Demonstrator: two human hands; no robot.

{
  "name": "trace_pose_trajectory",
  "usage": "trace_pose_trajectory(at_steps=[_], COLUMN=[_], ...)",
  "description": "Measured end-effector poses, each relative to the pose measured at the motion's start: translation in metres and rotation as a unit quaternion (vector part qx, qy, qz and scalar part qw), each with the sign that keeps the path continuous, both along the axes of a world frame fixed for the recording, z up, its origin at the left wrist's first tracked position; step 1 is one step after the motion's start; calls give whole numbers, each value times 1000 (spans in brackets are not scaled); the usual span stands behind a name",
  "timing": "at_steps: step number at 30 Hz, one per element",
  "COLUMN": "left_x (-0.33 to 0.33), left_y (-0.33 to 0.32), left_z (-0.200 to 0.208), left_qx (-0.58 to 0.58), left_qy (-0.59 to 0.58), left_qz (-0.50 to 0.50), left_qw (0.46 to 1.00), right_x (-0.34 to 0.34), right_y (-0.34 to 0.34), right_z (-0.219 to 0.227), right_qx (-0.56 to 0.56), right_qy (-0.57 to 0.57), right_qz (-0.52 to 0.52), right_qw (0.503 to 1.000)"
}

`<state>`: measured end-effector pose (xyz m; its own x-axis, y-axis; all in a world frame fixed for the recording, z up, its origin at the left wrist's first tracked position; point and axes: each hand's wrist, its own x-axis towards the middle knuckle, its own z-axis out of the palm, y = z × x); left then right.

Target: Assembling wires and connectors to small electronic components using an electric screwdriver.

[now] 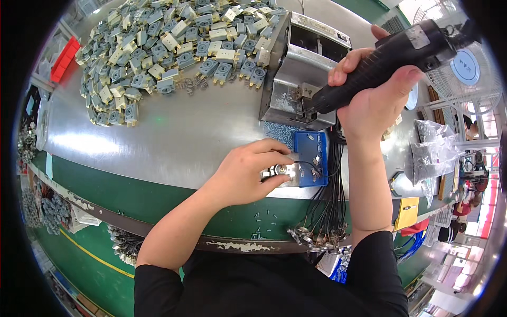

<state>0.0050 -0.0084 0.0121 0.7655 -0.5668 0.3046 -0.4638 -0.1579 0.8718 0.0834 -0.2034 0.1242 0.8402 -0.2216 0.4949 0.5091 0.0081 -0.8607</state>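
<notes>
My left hand [240,174] is closed around a small round metal part [280,169], pinched between thumb and fingers just left of a blue tray [311,183]. A thin black wire runs rightward from about the part over the tray. My right hand [372,108] grips a black electric screwdriver [388,63], held tilted with its nose down to the left. The screwdriver's tip meets the front of a metal box-shaped screw feeder [282,103]; the exact contact is too small to make out. Small metal pieces lie in the tray.
A large heap of grey and cream socket-like parts [174,45] covers the back left. Loose springs [190,84] lie beside it. Small screws [280,131] are piled below the feeder. Black cables [330,203] hang over the front edge. A red bin [65,59] stands far left, a white fan [467,66] far right.
</notes>
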Motion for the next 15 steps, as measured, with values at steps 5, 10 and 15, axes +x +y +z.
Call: trace_pose_trajectory(at_steps=[5, 10, 15], left_x=[0, 0, 1], left_y=[0, 1, 2], left_z=[-4, -5, -4], left_qx=[-19, -11, -10], left_qy=[11, 22, 27], left_qz=[14, 2, -2], left_qw=[1000, 1000, 1000], right_x=[-7, -6, 0], right_y=[4, -1, -4], right_z=[-5, 4, 2], right_qx=[-26, 3, 3], right_qy=[-6, -13, -21], right_qz=[16, 5, 16], right_qw=[1000, 1000, 1000])
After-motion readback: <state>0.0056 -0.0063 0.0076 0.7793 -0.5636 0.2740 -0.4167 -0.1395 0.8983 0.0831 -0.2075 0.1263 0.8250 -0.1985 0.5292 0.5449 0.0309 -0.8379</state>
